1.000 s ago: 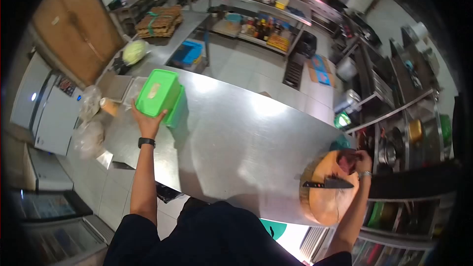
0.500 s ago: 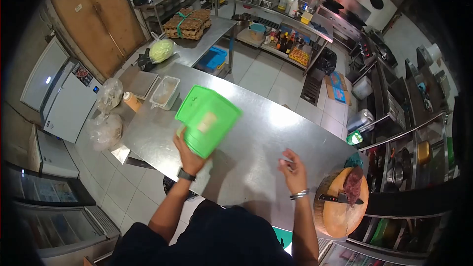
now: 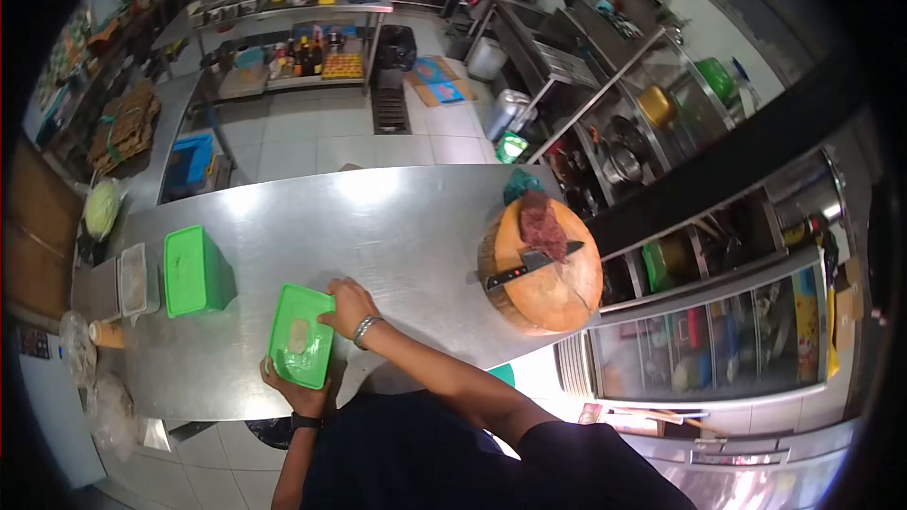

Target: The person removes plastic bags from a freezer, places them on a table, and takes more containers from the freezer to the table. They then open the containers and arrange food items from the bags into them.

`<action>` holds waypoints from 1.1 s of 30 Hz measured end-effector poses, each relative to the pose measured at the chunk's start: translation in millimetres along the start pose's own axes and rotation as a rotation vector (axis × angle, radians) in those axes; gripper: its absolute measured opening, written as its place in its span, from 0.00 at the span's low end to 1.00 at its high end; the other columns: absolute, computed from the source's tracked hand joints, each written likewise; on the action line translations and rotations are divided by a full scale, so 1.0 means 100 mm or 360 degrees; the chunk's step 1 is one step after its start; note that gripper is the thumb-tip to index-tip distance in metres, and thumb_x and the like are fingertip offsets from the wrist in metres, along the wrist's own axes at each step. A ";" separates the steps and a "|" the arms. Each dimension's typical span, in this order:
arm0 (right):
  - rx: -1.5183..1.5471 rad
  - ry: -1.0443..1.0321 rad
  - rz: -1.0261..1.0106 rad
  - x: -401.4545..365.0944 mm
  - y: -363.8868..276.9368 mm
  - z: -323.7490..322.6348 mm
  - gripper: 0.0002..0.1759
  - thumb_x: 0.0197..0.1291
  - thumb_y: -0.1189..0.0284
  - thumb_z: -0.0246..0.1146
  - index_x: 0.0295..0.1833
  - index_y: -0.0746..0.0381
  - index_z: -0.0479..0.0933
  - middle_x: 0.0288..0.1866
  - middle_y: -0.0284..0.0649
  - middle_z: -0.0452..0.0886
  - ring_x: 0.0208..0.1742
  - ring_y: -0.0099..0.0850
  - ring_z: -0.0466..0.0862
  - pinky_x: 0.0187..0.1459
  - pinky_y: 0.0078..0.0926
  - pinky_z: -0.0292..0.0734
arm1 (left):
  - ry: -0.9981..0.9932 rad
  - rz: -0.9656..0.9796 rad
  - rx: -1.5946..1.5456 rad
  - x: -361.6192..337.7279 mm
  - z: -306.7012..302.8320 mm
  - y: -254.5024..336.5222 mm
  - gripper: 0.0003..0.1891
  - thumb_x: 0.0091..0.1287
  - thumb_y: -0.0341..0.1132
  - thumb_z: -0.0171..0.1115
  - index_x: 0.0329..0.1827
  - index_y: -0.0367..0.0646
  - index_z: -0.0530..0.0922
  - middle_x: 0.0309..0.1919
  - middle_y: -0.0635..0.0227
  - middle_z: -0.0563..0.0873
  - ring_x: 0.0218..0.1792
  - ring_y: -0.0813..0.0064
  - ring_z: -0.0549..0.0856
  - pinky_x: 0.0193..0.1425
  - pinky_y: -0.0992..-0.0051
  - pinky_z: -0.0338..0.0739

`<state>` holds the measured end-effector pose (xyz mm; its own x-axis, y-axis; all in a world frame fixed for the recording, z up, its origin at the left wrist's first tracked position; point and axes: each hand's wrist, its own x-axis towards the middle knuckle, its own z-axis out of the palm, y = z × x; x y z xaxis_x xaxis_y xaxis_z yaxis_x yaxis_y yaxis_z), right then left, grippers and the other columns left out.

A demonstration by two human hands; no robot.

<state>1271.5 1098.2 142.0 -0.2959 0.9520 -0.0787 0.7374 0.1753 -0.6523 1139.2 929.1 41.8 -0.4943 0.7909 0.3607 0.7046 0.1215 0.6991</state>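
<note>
A green plastic container (image 3: 284,340) is held tilted just over the near side of the steel table, a pale rectangular patch on its rimmed face. My left hand (image 3: 295,393) grips its lower end from beneath. At the upper right edge, my right hand (image 3: 351,308) has its fingers closed on the rim. Farther left stands a second green container (image 3: 192,272), its lighter top facing me. On the round wooden chopping block (image 3: 565,297) to the right lie a piece of dark red meat (image 3: 540,225) and a black-handled knife (image 3: 515,274).
Along the left side of the steel table (image 3: 416,227) are a clear tub (image 3: 140,280), a squeeze bottle (image 3: 107,334) and plastic bags (image 3: 111,406). A cabbage (image 3: 101,209) lies beyond them. Pot shelves (image 3: 652,142) and a glass-front fridge (image 3: 709,340) flank the right.
My view has swung right. My right hand, which was apart with its fingers loose, has come to the container's edge. The second green container now shows separately from the held one.
</note>
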 end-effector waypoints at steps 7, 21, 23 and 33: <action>0.0687 0.0087 -0.0178 -0.55 -0.53 -0.92 0.17 0.50 0.70 0.75 0.42 0.64 0.77 0.39 0.44 0.82 0.36 0.36 0.84 0.38 0.31 0.79 | -0.0070 -0.0313 -0.0574 -0.06 0.25 -0.37 0.72 0.36 0.45 0.84 0.78 0.36 0.36 0.70 0.49 0.54 0.74 0.49 0.56 0.79 0.51 0.51; -0.0508 0.1870 0.0322 -1.02 2.14 -2.97 0.08 0.54 0.78 0.69 0.39 0.62 0.78 0.37 0.43 0.82 0.37 0.42 0.82 0.39 0.36 0.77 | 0.0068 -0.0190 -0.0318 0.35 -0.05 0.13 0.71 0.38 0.43 0.85 0.79 0.34 0.40 0.72 0.47 0.54 0.74 0.49 0.56 0.78 0.54 0.55; -0.0698 0.1787 0.0258 -0.94 2.11 -2.91 0.09 0.55 0.79 0.69 0.40 0.63 0.77 0.36 0.43 0.82 0.34 0.38 0.84 0.37 0.31 0.80 | 0.0136 -0.0155 -0.0243 0.54 -0.01 0.13 0.70 0.38 0.45 0.85 0.79 0.34 0.42 0.72 0.46 0.55 0.74 0.48 0.57 0.78 0.53 0.55; -0.0870 0.0987 -0.0327 0.73 2.30 -2.00 0.12 0.45 0.83 0.64 0.37 0.60 0.73 0.37 0.45 0.77 0.42 0.49 0.76 0.45 0.45 0.72 | 0.0379 -0.0236 0.0023 1.73 0.25 -0.30 0.70 0.39 0.52 0.85 0.79 0.35 0.45 0.74 0.43 0.53 0.73 0.43 0.56 0.78 0.51 0.52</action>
<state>1541.4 1258.2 137.2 -0.1876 0.8254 0.5325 0.9422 0.3044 -0.1399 1045.5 1076.9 67.9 -0.6970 0.6008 0.3914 0.6221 0.2351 0.7468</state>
